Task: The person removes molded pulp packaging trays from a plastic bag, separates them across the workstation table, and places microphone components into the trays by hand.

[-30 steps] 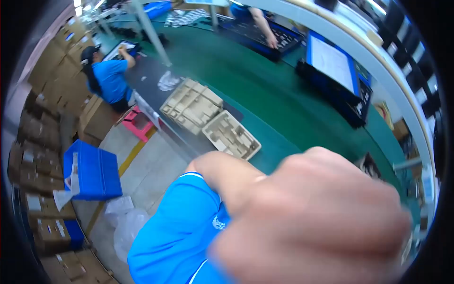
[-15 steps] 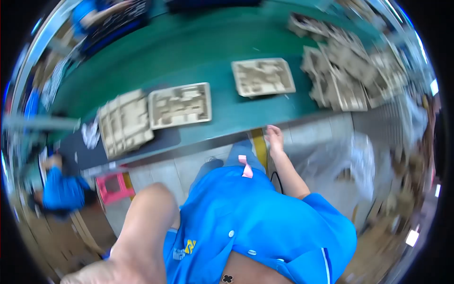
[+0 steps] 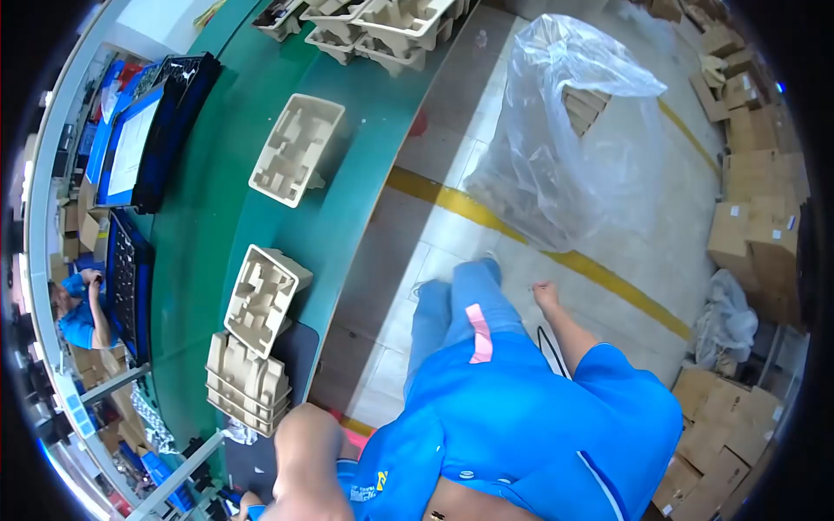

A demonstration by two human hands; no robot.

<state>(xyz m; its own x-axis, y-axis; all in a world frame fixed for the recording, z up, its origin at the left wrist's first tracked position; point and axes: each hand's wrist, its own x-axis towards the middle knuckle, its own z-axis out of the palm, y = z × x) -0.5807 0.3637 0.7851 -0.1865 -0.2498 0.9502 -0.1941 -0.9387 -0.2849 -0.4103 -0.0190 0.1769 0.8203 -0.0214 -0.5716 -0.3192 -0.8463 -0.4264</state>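
Observation:
My left arm [image 3: 308,443] is bent up close to the camera. Its hand runs off the bottom edge, so the fingers do not show. Nearest to that arm is a stack of beige molded pulp trays [image 3: 248,382] on the green table. One more pulp tray [image 3: 261,300] leans against the stack, its hollows facing up. My right hand [image 3: 546,295] hangs beside my body over the floor, fingers curled in, with nothing visible in it. A large clear plastic bag [image 3: 556,174] with beige trays inside stands on the floor beyond that hand.
A single tray [image 3: 297,152] lies mid-table, and several piled trays [image 3: 382,30] sit at the far end. Blue-edged black crates [image 3: 156,130] line the table's other side, where a person in blue [image 3: 82,313] works. Cardboard boxes [image 3: 756,234] are stacked at right.
My view has swung to the right, so the table now runs along the left and the floor, bag and boxes show more. My left arm stays raised; my right hand stays low.

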